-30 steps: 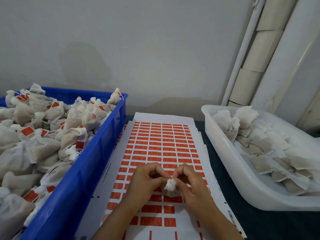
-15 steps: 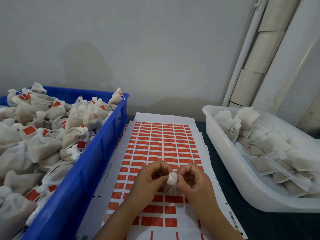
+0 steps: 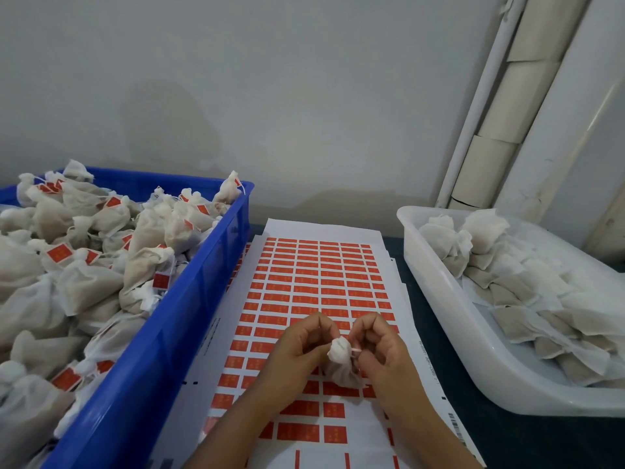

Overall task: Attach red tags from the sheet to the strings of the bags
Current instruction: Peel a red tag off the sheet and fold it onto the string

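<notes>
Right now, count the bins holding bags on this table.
2: the blue crate left of the tag sheet, and the white tub to its right. Others may lie outside the view.

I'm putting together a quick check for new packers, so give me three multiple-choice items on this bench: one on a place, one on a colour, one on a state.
1. Where does the sheet of red tags lie?
A. inside the blue crate
B. between the blue crate and the white tub
C. on top of the white tub

2. What colour is the crate that holds the bags with tags on them?
A. blue
B. green
C. white

3. What are the two hands doing?
A. resting flat on the sheet
B. reaching into the tub
C. holding one small bag between them

Answers: B, the sheet lies flat with a container at each side. A, bags with red tags fill the blue crate. C, the left hand and right hand curl round the bag above the sheet.
</notes>
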Tool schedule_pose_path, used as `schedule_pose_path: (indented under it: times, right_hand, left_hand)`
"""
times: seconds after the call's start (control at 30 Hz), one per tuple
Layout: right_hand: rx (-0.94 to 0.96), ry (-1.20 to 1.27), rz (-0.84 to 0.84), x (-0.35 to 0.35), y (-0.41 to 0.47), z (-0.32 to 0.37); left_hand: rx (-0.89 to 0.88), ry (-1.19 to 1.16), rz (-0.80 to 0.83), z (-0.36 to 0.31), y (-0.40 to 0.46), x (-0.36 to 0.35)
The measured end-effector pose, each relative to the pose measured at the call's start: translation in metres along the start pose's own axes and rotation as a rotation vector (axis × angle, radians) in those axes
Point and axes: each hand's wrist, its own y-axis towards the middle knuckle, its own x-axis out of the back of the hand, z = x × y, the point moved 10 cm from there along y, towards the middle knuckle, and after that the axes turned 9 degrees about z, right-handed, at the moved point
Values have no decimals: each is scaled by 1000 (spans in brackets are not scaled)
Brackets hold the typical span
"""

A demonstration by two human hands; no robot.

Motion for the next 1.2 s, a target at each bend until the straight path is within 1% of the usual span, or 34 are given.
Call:
schedule_pose_path:
  times: [0.1, 0.27, 0.37, 0.4, 0.43, 0.5, 0.53, 0.57, 0.67, 0.73, 0.8, 0.83, 0.9, 0.97, 1.03, 1.13, 1.2]
  right_hand:
    - [-25, 10, 19, 0, 0, -3]
    - [-62, 97, 11, 6, 1, -12]
    - [-43, 67, 7, 9, 1, -12]
    - [-13, -11, 13, 9, 0, -8]
    - [37, -147, 29, 8, -1, -1]
    - [145, -488, 79, 2, -2, 12]
    - [189, -602, 96, -1, -3, 17]
    - [219, -657, 103, -2, -3, 20]
    - [266, -718, 102, -1, -2, 26]
    - [251, -767, 114, 1, -1, 26]
    - [267, -893, 112, -1, 0, 29]
    - [288, -933, 100, -2, -1, 32]
    - [362, -942, 26, 0, -6, 40]
    - [372, -924, -30, 5, -7, 41]
    - [366, -960, -53, 6, -7, 41]
    - [391, -943, -14, 3, -5, 43]
    - [455, -977, -24, 0, -6, 46]
  left_hand:
    - [33, -1, -7, 4, 0, 0]
    - [61, 21, -22, 7, 0, 1]
    - [70, 18, -29, 7, 0, 2]
    - [72, 11, -32, 8, 0, 2]
    - [73, 1, -35, 8, 0, 3]
    - [67, -20, -31, 7, -1, 2]
    - [63, -24, -25, 6, -1, 1]
    - [59, -22, -21, 5, -1, 0]
    - [54, -24, -20, 4, -1, 0]
    - [51, -23, -21, 4, 0, 0]
    - [52, -21, -10, 5, 0, -1]
    - [54, -24, -1, 5, 0, -2]
    - [55, -33, 23, 6, 0, -4]
    - [43, -29, 68, 5, -1, -10]
    - [52, 12, 108, 5, -3, -17]
    - [75, 147, 64, 5, -4, -18]
    - [73, 162, 12, 4, -4, -14]
